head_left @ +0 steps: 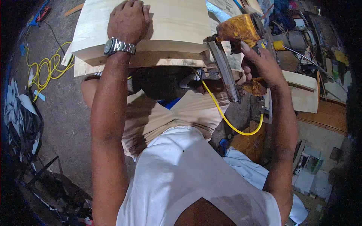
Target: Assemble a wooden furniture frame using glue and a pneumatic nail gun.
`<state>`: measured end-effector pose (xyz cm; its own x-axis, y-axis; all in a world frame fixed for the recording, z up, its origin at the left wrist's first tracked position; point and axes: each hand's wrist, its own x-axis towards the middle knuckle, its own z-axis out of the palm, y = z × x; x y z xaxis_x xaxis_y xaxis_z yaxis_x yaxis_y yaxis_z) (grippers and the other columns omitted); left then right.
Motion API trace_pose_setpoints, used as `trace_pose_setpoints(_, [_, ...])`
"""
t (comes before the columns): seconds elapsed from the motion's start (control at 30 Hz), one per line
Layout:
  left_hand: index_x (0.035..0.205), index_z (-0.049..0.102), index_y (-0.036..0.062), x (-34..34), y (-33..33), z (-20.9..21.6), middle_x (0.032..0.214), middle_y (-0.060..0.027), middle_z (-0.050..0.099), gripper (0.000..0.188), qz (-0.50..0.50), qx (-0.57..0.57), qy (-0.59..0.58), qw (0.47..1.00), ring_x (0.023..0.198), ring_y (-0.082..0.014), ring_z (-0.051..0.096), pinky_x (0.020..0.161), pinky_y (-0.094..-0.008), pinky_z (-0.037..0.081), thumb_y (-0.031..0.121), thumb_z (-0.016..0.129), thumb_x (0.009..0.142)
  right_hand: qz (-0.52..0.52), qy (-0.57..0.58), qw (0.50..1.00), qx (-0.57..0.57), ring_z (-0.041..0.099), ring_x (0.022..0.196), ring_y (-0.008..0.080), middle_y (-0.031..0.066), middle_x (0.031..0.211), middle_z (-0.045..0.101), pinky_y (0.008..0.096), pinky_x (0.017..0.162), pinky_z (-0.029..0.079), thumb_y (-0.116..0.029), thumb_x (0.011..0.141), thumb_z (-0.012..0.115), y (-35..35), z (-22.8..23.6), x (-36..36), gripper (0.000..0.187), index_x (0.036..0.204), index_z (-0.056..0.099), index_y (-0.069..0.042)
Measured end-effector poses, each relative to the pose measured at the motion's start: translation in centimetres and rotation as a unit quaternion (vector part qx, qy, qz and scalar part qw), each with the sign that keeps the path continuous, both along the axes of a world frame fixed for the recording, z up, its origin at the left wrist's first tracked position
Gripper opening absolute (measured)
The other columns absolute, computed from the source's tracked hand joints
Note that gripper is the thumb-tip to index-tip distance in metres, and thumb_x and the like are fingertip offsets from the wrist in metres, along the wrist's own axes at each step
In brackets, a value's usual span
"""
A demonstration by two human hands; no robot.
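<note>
My left hand, with a metal wristwatch on the wrist, presses flat on a pale wooden panel lying over a lower board. My right hand grips the handle of a worn yellow pneumatic nail gun. Its long grey magazine slants down beside the panel's right corner. The gun's nose touches the panel's right edge. A yellow air hose loops from the gun's handle down below my right forearm.
A coiled yellow cable lies on the grey floor at left, beside dark scrap. Wooden offcuts and cluttered tools fill the right side. My knees in beige shorts are under the boards.
</note>
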<state>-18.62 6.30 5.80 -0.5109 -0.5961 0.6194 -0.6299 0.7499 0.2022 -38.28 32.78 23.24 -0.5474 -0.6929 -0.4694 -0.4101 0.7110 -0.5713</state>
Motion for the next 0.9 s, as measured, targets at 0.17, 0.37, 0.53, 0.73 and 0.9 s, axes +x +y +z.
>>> trace_pose_setpoints(0.17, [0.099,0.065,0.0018,0.1,1.4,1.5,0.113,-0.0185,0.065,0.024,-0.017,0.112,0.062,0.992,0.110,-0.0364,0.058,0.098,-0.0487,0.044,0.022,0.057,0.090,0.029,-0.005,0.999,-0.017,0.055,0.048,0.0107,0.0015,0.058,0.056,0.0266,0.049,0.044,-0.059,0.089,0.062,-0.6,-0.6,0.6,0.058,0.092,0.064,-0.001])
trace_pose_setpoints(0.37, [0.096,0.065,0.0016,0.0,1.8,1.9,0.108,-0.0182,0.065,0.023,0.001,0.061,0.099,0.993,0.109,-0.0375,0.058,0.097,-0.0488,0.045,0.021,0.054,0.092,0.014,0.024,1.000,0.011,0.055,0.049,0.0098,0.0006,0.060,0.056,0.0259,0.048,0.045,-0.059,0.089,0.063,-1.3,0.1,1.9,0.057,0.092,0.065,-0.002])
trace_pose_setpoints(0.53, [0.095,0.065,0.0011,0.3,1.5,1.8,0.106,-0.0184,0.065,0.024,-0.013,0.103,0.094,0.990,0.109,-0.0371,0.058,0.097,-0.0484,0.045,0.023,0.055,0.092,0.024,0.010,1.000,-0.012,0.054,0.048,0.0086,-0.0006,0.061,0.056,0.0249,0.047,0.045,-0.059,0.089,0.064,-2.0,-0.1,2.9,0.055,0.092,0.065,-0.004])
trace_pose_setpoints(0.73, [0.094,0.065,0.0006,0.3,1.3,1.7,0.104,-0.0185,0.065,0.024,-0.008,0.102,0.077,0.992,0.107,-0.0371,0.058,0.097,-0.0471,0.045,0.022,0.054,0.093,0.008,0.005,1.000,0.002,0.053,0.049,0.0085,-0.0005,0.061,0.056,0.0247,0.048,0.045,-0.060,0.086,0.066,-2.7,0.0,3.3,0.057,0.093,0.065,-0.004])
trace_pose_setpoints(0.9, [0.092,0.065,0.0006,0.2,1.2,1.6,0.101,-0.0182,0.066,0.026,-0.006,0.114,0.115,0.987,0.105,-0.0363,0.059,0.096,-0.0464,0.045,0.023,0.052,0.094,0.022,0.009,1.000,-0.006,0.053,0.048,0.0088,-0.0008,0.060,0.055,0.0245,0.048,0.045,-0.060,0.086,0.066,-3.3,0.0,4.2,0.058,0.093,0.064,-0.003])
